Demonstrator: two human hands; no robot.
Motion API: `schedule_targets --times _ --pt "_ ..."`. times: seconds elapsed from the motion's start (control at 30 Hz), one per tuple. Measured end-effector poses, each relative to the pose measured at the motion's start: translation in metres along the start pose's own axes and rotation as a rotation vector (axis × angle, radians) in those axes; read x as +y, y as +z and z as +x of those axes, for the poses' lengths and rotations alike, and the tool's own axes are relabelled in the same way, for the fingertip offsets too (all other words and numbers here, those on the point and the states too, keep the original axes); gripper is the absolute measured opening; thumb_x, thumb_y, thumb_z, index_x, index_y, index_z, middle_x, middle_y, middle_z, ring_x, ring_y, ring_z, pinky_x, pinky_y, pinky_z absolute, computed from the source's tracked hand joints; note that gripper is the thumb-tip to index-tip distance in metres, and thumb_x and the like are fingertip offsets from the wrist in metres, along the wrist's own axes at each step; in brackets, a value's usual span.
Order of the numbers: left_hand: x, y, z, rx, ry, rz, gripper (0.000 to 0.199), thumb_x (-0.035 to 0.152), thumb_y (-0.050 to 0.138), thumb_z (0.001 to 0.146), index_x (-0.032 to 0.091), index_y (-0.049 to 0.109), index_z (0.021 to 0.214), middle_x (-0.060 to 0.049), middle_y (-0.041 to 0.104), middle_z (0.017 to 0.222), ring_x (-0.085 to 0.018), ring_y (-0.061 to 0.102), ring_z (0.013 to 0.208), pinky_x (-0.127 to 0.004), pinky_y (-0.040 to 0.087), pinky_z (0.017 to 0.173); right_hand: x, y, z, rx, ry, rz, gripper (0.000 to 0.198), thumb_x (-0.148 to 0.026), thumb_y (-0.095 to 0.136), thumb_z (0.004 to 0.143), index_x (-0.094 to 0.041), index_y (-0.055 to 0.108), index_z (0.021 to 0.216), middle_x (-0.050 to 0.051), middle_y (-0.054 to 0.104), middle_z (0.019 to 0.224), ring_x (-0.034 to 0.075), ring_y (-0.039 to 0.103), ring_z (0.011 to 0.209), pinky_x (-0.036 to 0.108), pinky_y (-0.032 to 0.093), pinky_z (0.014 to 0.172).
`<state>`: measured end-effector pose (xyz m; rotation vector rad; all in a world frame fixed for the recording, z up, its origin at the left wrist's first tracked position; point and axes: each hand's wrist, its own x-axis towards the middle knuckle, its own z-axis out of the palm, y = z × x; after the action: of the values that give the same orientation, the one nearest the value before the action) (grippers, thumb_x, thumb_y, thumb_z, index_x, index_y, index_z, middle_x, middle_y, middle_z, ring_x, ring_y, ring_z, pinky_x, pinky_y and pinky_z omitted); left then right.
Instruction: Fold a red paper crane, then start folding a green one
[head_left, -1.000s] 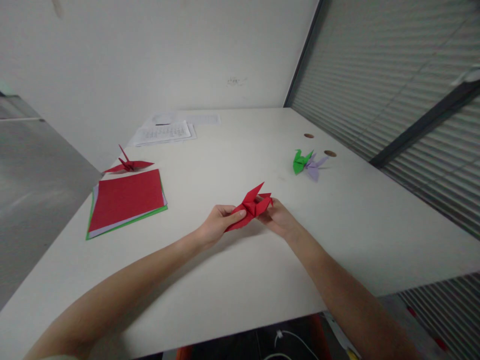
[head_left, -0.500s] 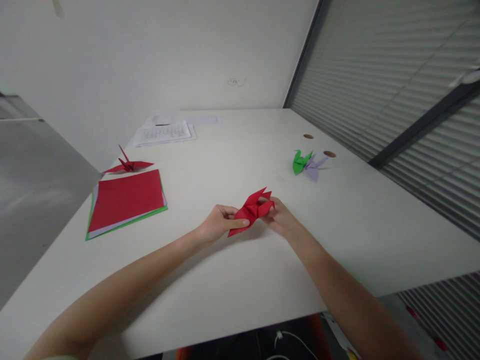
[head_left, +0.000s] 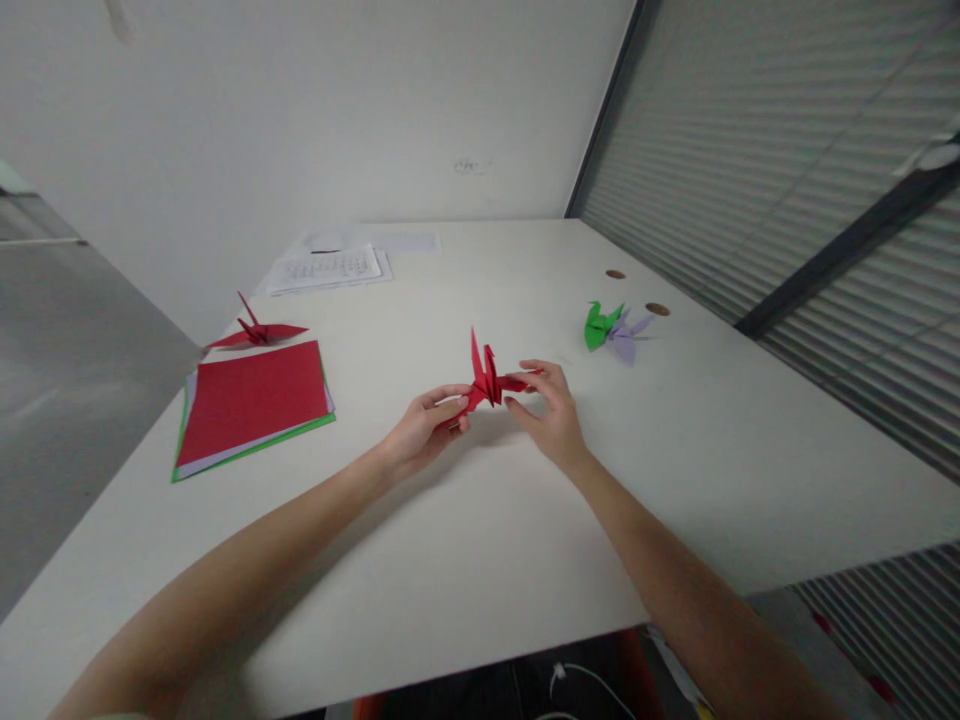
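A folded red paper crane (head_left: 491, 385) is held over the middle of the table, its neck and tail pointing up and its wings out to the sides. My left hand (head_left: 426, 425) pinches the left wing between thumb and fingers. Around the right wing, my right hand (head_left: 553, 412) has its thumb and fingers apart, with the fingers touching the wing.
To the left, another red crane (head_left: 259, 332) stands behind a stack of red, lilac and green paper sheets (head_left: 255, 400). A green crane (head_left: 598, 328) and a lilac crane (head_left: 624, 340) sit at the right. Printed papers (head_left: 330, 267) lie at the back left.
The red crane has turned and its wings now spread sideways, with neck and tail upright. My right hand has loosened, its thumb now apart from the fingers. My left hand has moved slightly away from me.
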<state>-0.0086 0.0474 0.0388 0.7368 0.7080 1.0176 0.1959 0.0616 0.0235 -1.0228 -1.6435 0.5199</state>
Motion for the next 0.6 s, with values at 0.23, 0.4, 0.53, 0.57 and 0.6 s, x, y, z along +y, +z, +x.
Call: schedule_targets --times 0.23,0.4,0.53,0.57,0.6 --pt "0.022 -0.003 -0.007 0.016 0.491 0.944 0.04 0.047 0.066 0.081 0.018 0.068 0.109 -0.013 0.063 0.122 -0.023 0.063 0.1 -0.034 0.049 0.082 -0.002 -0.003 -0.002 0.12 -0.271 -0.458 0.01 -0.027 0.067 0.084 -0.026 0.076 0.079 0.009 0.054 0.106 0.026 0.049 0.104 0.044 0.043 0.087" --pt "0.014 -0.01 -0.008 -0.098 0.894 1.661 0.018 0.025 0.057 0.091 0.019 0.069 0.103 -0.008 0.072 0.097 -0.018 0.067 0.082 -0.031 0.047 0.075 -0.008 -0.002 -0.006 0.076 -0.32 -0.544 0.01 -0.028 0.067 0.085 -0.028 0.076 0.083 0.008 0.059 0.103 0.025 0.049 0.101 0.042 0.039 0.086" --pt "0.006 -0.018 -0.006 -0.116 1.059 1.763 0.019 0.018 0.048 0.096 0.016 0.067 0.098 -0.009 0.073 0.092 -0.016 0.067 0.077 -0.03 0.045 0.07 -0.012 -0.001 -0.007 -0.065 -0.389 -0.624 0.009 -0.03 0.067 0.086 -0.03 0.076 0.087 0.004 0.067 0.091 0.023 0.05 0.096 0.043 0.032 0.088" --pt "0.006 -0.02 -0.005 -0.123 1.084 1.771 0.019 0.017 0.048 0.096 0.016 0.066 0.1 -0.009 0.073 0.092 -0.016 0.067 0.078 -0.03 0.044 0.07 -0.012 -0.001 -0.008 -0.097 -0.402 -0.637 0.009 -0.03 0.067 0.087 -0.031 0.076 0.088 0.003 0.068 0.088 0.023 0.05 0.095 0.043 0.03 0.089" --pt "0.007 -0.021 -0.005 -0.131 1.099 1.781 0.019 0.017 0.047 0.096 0.016 0.066 0.101 -0.009 0.073 0.093 -0.016 0.067 0.078 -0.03 0.044 0.07 -0.013 -0.001 -0.008 -0.117 -0.412 -0.645 0.01 -0.029 0.066 0.088 -0.032 0.075 0.09 0.002 0.069 0.086 0.022 0.05 0.095 0.044 0.029 0.089"
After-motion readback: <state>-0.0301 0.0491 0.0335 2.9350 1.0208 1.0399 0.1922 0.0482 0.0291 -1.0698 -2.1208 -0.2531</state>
